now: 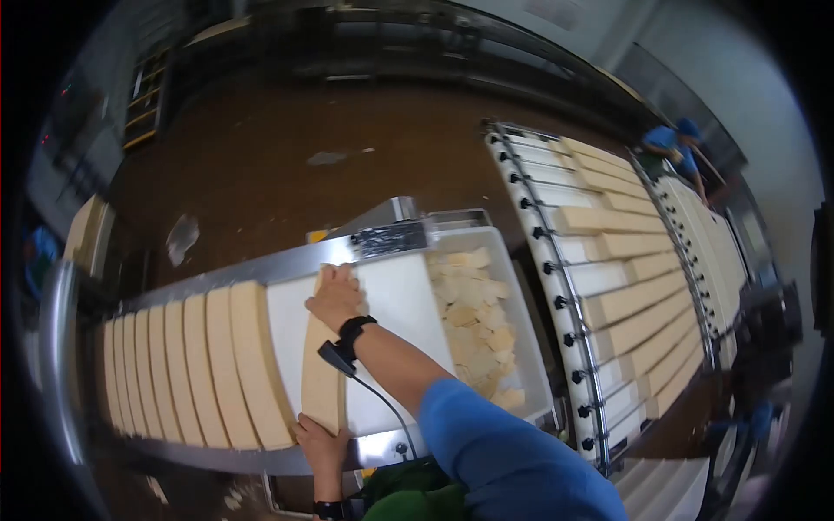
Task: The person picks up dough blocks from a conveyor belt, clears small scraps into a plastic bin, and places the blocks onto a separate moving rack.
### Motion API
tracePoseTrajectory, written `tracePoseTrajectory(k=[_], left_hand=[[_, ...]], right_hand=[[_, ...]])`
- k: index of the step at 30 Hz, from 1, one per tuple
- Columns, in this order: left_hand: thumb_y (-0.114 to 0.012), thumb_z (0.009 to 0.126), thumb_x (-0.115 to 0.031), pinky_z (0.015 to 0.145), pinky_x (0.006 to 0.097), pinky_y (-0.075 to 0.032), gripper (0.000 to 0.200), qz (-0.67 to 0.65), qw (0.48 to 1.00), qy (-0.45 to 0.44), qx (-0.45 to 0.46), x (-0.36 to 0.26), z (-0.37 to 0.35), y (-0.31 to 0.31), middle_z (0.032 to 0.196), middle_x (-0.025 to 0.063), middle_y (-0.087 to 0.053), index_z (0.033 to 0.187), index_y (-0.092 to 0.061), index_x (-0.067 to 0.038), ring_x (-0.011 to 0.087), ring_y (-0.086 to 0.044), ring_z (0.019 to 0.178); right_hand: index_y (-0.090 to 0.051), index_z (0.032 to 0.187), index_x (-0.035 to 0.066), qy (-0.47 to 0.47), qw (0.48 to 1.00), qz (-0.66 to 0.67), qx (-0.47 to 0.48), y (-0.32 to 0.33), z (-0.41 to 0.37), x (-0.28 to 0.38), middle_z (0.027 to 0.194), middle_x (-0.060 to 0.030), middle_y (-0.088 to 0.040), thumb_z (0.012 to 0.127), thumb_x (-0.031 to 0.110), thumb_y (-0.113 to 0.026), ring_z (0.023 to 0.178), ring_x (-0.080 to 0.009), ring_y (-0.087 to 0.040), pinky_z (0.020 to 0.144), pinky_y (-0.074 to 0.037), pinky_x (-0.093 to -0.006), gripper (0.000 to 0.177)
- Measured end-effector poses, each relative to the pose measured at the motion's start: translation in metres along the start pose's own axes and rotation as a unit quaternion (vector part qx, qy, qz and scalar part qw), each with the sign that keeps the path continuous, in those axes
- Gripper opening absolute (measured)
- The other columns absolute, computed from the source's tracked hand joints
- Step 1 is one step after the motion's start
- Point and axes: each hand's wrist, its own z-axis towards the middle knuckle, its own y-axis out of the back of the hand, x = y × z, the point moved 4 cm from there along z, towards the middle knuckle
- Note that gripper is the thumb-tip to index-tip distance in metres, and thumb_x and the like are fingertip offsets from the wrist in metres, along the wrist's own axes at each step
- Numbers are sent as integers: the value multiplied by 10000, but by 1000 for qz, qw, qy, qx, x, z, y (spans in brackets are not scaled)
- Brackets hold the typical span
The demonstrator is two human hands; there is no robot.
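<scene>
A long, pale slab (321, 382) lies crosswise on the white belt (395, 321). My right hand (337, 297) grips its far end, fingers curled over the top. At the near end, my left hand (321, 445) holds the slab between thumb and fingers. Black bands circle both wrists, and a cable hangs from the right one. Left of the held slab, a row of several similar slabs (248, 365) stands side by side on the same belt.
A white bin (530, 365) of flat pale offcuts (478, 321) adjoins the belt's right end. Farther right, a roller conveyor (543, 247) carries several slabs (643, 286). A person in blue (673, 143) is at the back right. Metal rails (304, 262) edge the belt.
</scene>
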Motion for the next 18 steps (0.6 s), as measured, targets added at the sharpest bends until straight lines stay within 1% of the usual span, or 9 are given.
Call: tracePoseTrajectory(k=[2, 3, 4, 6, 8, 10, 11, 13, 18], left_hand=[[-809, 652, -303, 916, 481, -453, 935, -50, 996, -58, 35, -26, 3, -1, 1164, 290, -438, 1315, -305, 124, 459, -495, 1075], [-808, 664, -325, 864, 485, -484, 901, -78, 990, -102, 55, -43, 4, -7, 1169, 277, -415, 1293, -319, 94, 456, -516, 1042], [-808, 664, -325, 864, 485, -484, 901, -75, 989, -113, 58, -60, 3, -10, 1169, 277, -415, 1293, -319, 94, 456, -516, 1042], [-804, 680, -330, 852, 493, -485, 847, -81, 982, -106, 132, -99, -3, -25, 1166, 267, -389, 1251, -332, 82, 464, -523, 1019], [-798, 699, -293, 864, 491, -483, 827, -74, 983, -120, 117, -136, -2, -38, 1182, 276, -366, 1253, -313, 83, 481, -512, 1030], [-796, 692, -156, 923, 477, -461, 819, -108, 977, -183, 17, -172, 4, -48, 1233, 300, -338, 1312, -306, 59, 482, -480, 1066], [-796, 692, -156, 923, 477, -461, 819, -104, 976, -191, 16, -190, 12, -56, 1233, 300, -338, 1312, -306, 59, 482, -480, 1066], [-775, 666, -25, 1005, 462, -405, 835, -163, 941, -281, -96, -245, 29, -58, 1305, 313, -293, 1371, -327, -3, 477, -428, 1143], [-710, 671, 65, 1118, 450, -265, 830, -220, 885, -380, -157, -419, 51, -48, 1411, 304, -210, 1411, -366, -92, 471, -274, 1318]], right_hand=[[-361, 1366, 105, -66, 996, 55, -38, 32, -2, -55, 1465, -194, -221, 711, 409, -705, 1180, -481, -434, 830, -478, -612, 800], [-251, 1442, 5, -71, 997, -14, -26, 42, 3, -83, 1534, -278, -77, 759, 445, -682, 1337, -449, -334, 1006, -392, -534, 920], [-213, 1445, -57, -107, 993, 31, -46, 70, -10, -102, 1542, -313, 5, 760, 438, -699, 1359, -466, -307, 1026, -386, -518, 975], [-217, 1423, -47, -123, 979, 146, -77, 96, -19, -153, 1530, -330, -17, 748, 411, -719, 1340, -492, -318, 1044, -379, -497, 957], [-218, 1401, -45, -147, 967, 171, -115, 105, -19, -205, 1505, -337, -70, 741, 394, -723, 1307, -504, -344, 1043, -380, -496, 940], [-220, 1378, -44, -166, 954, 198, -152, 128, -16, -253, 1481, -343, -122, 733, 378, -727, 1274, -516, -371, 1041, -382, -494, 923], [-220, 1370, -43, -183, 934, 233, -198, 145, -15, -279, 1439, -314, -175, 732, 378, -728, 1244, -487, -406, 1018, -405, -483, 918], [-218, 1356, -50, -173, 893, 283, -305, 189, -10, -325, 1363, -285, -253, 734, 375, -716, 1194, -459, -435, 1001, -414, -477, 903], [-256, 1306, -91, -138, 802, 376, -443, 324, 28, -427, 1274, -326, -341, 753, 368, -662, 1191, -468, -371, 1043, -350, -465, 825]])
